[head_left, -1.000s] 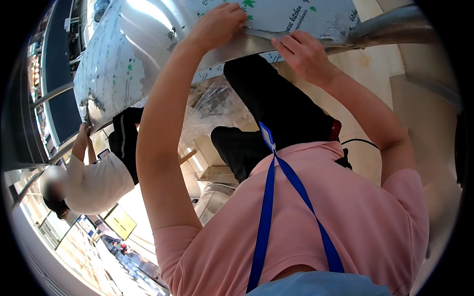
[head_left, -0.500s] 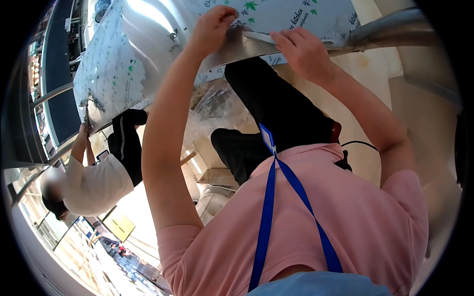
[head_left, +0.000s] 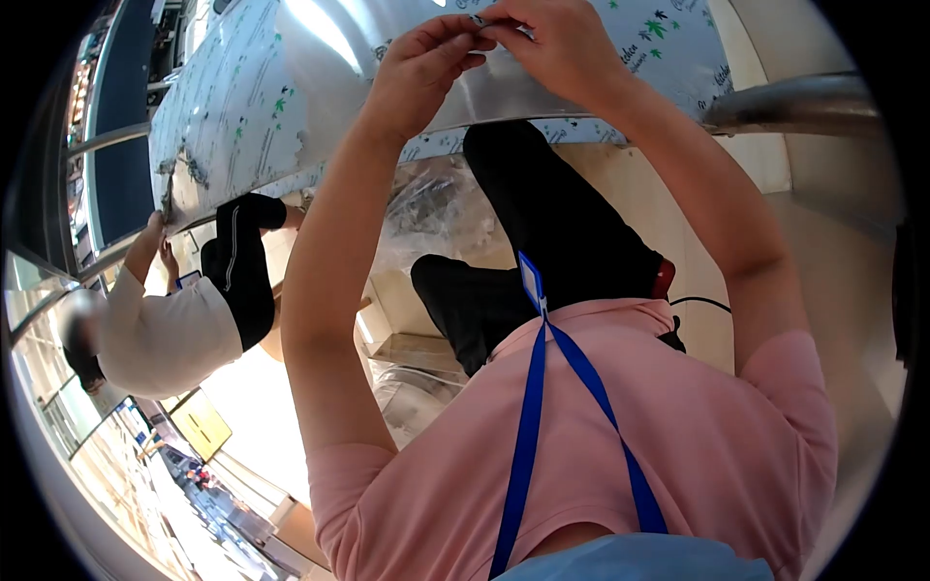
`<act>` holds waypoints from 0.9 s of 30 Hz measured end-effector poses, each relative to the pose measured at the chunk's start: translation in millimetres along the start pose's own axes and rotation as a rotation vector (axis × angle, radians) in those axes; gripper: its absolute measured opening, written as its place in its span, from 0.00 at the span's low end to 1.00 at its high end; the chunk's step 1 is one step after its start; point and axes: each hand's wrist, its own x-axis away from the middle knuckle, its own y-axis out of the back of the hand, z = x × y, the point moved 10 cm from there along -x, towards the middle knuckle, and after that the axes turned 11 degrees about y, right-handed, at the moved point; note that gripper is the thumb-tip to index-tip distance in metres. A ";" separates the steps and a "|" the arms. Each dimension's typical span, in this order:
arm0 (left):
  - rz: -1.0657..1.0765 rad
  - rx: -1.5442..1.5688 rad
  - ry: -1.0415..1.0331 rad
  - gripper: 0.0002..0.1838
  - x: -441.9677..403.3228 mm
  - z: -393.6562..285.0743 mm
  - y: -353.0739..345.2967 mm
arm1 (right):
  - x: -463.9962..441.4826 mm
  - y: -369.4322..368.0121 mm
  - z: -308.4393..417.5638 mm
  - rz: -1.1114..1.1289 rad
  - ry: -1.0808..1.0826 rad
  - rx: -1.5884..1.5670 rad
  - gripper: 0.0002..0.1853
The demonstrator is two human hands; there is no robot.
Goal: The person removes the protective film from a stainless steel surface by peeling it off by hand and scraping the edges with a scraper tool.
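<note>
My left hand [head_left: 418, 73] and my right hand [head_left: 557, 44] meet at the top of the view, over a metal sheet [head_left: 523, 97]. Between their fingertips is a small piece of film [head_left: 478, 19], pinched from both sides. Printed protective film [head_left: 262, 121] with green leaves and lettering covers much of the sheet. Bare shiny metal shows just below my fingers, along the near edge. How far the pinched film extends is hidden behind my fingers.
At the left a co-worker [head_left: 174, 334] in a white shirt crouches with hands at the sheet's far edge. A metal pipe [head_left: 799, 105] lies at the upper right. Crumpled clear plastic [head_left: 431, 218] and a box [head_left: 417, 351] are below the sheet.
My right hand has moved left and up from the near edge to meet my left hand. More bare metal shows along that edge. The view has shifted slightly.
</note>
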 end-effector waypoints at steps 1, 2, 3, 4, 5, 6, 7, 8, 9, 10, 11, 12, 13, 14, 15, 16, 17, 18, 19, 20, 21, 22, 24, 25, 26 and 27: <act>-0.020 0.018 -0.001 0.13 1.2 3.8 10.5 | -1.6 -1.6 5.9 -0.008 0.056 0.025 0.04; -0.038 0.038 0.001 0.15 3.6 7.5 19.1 | -2.6 -3.1 12.1 -0.016 0.110 0.049 0.04; -0.039 0.082 0.028 0.14 6.2 11.6 19.5 | -4.4 -5.0 24.0 -0.003 0.215 0.136 0.04; -0.038 0.126 0.053 0.13 7.3 16.4 18.2 | -6.1 -6.6 36.1 0.010 0.320 0.224 0.05; -0.036 0.171 0.078 0.13 8.6 19.9 17.5 | -6.1 -9.7 47.8 0.021 0.427 0.312 0.06; -0.043 0.097 0.069 0.14 11.7 19.4 18.5 | -6.1 -14.8 51.0 0.051 0.441 0.362 0.06; -0.050 0.022 0.062 0.15 14.7 18.4 19.3 | -6.0 -19.2 54.7 0.079 0.454 0.413 0.07; -0.057 -0.053 0.054 0.16 17.0 17.0 19.8 | -6.1 -23.4 57.2 0.107 0.468 0.465 0.08; -0.099 -0.182 0.027 0.17 20.8 11.6 21.1 | -6.5 -26.7 57.6 0.131 0.462 0.464 0.08; -0.141 -0.313 0.001 0.17 25.3 4.5 20.4 | -6.8 -29.3 57.9 0.155 0.456 0.464 0.09; -0.185 -0.444 -0.025 0.18 29.0 -0.5 21.3 | -7.4 -32.8 57.8 0.177 0.451 0.464 0.10; -0.136 -0.441 -0.050 0.17 28.7 0.1 17.8 | -7.8 -35.7 55.8 0.182 0.428 0.476 0.09; -0.087 -0.438 -0.075 0.17 26.5 1.5 14.5 | -7.9 -39.4 53.2 0.186 0.404 0.489 0.09; -0.038 -0.436 -0.102 0.16 26.3 1.3 10.7 | -8.9 -41.7 50.3 0.189 0.381 0.503 0.08; -0.053 -0.407 -0.084 0.16 27.6 1.7 13.5 | -11.1 -39.8 47.2 0.165 0.351 0.447 0.08; -0.067 -0.378 -0.067 0.17 29.9 1.5 16.4 | -13.2 -37.3 43.6 0.140 0.319 0.393 0.08; -0.080 -0.351 -0.049 0.17 32.6 1.4 19.0 | -14.6 -34.7 40.4 0.114 0.287 0.338 0.08; -0.094 -0.323 -0.038 0.15 36.9 -2.3 18.3 | -16.2 -32.8 34.9 0.116 0.225 0.248 0.07; -0.108 -0.295 -0.028 0.14 42.2 -8.1 15.5 | -18.2 -30.1 29.9 0.118 0.163 0.158 0.07; -0.121 -0.267 -0.016 0.13 45.9 -10.5 14.2 | -19.4 -28.3 25.4 0.119 0.100 0.069 0.07; -0.102 -0.145 -0.003 0.12 47.1 -8.7 13.7 | -18.3 -28.2 16.5 0.126 -0.019 -0.029 0.07; -0.083 -0.024 0.009 0.12 47.1 -7.1 12.8 | -15.8 -28.6 8.2 0.133 -0.137 -0.127 0.08; -0.046 0.242 0.044 0.13 44.2 1.8 16.5 | -8.8 -31.7 -6.8 0.122 -0.307 -0.266 0.09; -0.030 0.387 0.065 0.15 40.9 11.8 22.9 | -5.8 -34.2 -14.3 0.104 -0.358 -0.308 0.09; -0.014 0.532 0.086 0.17 38.5 19.6 26.9 | -2.6 -36.4 -21.1 0.087 -0.409 -0.350 0.10; -0.053 0.494 0.068 0.18 38.8 17.6 28.3 | 1.0 -41.2 -25.5 0.088 -0.462 -0.426 0.10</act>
